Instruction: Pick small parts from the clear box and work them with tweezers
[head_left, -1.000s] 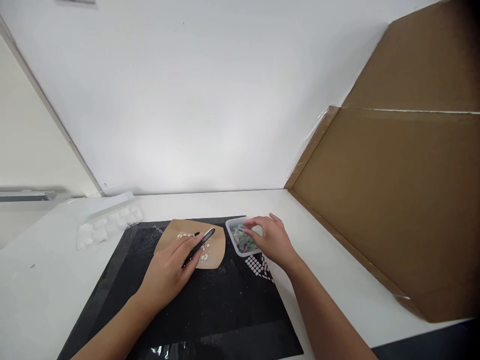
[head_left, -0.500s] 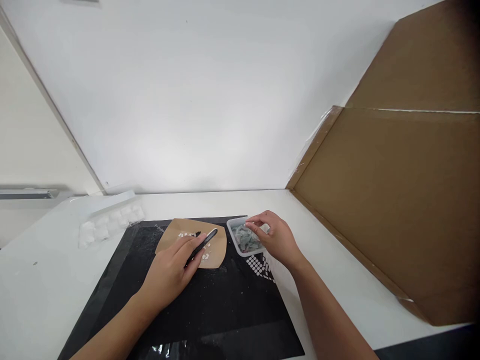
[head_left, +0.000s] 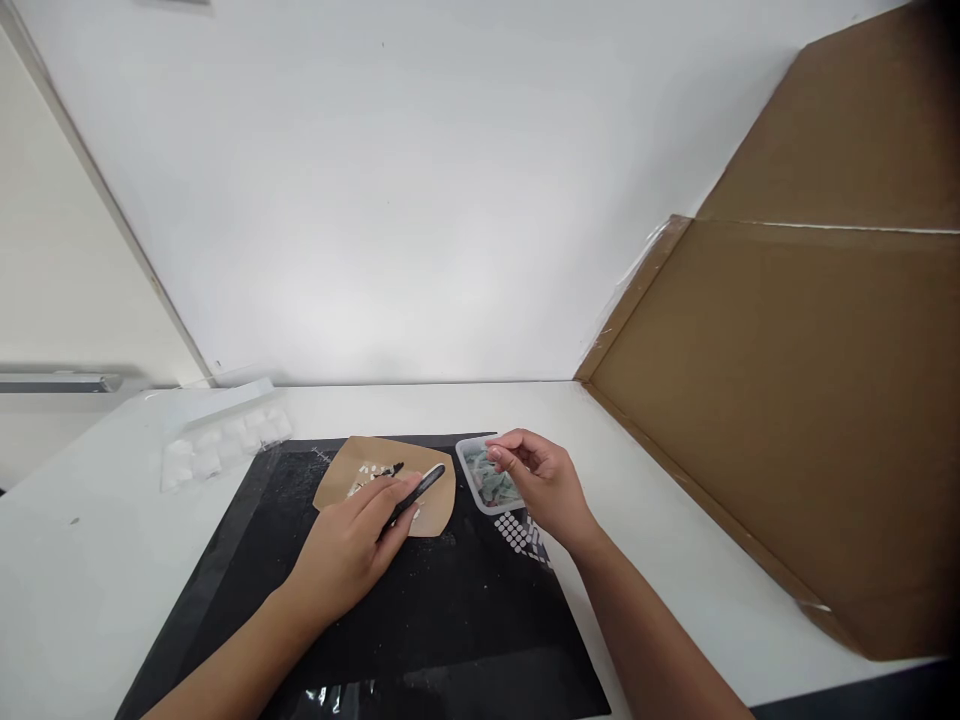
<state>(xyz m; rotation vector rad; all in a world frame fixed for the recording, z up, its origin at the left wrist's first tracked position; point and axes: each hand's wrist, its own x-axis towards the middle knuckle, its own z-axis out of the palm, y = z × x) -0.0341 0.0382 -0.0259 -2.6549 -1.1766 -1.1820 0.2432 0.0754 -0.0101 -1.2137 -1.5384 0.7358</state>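
My left hand [head_left: 352,540] is closed around a slim black piece [head_left: 420,495] with a pale edge near its tip; I cannot make out its kind. Beneath that hand lies a tan sheet [head_left: 442,515], scattered with small white bits and a little dark piece [head_left: 395,468]. My right hand [head_left: 547,490] hovers over the right side of a clear plastic tub [head_left: 463,478], thumb and fingertips pinched together. Whatever may sit in that pinch is too small to tell. Inside the tub are tangled grey-green strips [head_left: 491,485].
A black mat [head_left: 450,630] covers the middle of the white table. Rows of small pale dots [head_left: 512,533] show beside the tub. Clear packaging with white lumps [head_left: 225,445] lies at the back left. A cardboard panel [head_left: 787,400] stands on the right, a white wall behind.
The view has shifted slightly. My left hand has moved a little to the right with the black piece. My right hand stays pinched over the tub, its fingertips slightly further left.
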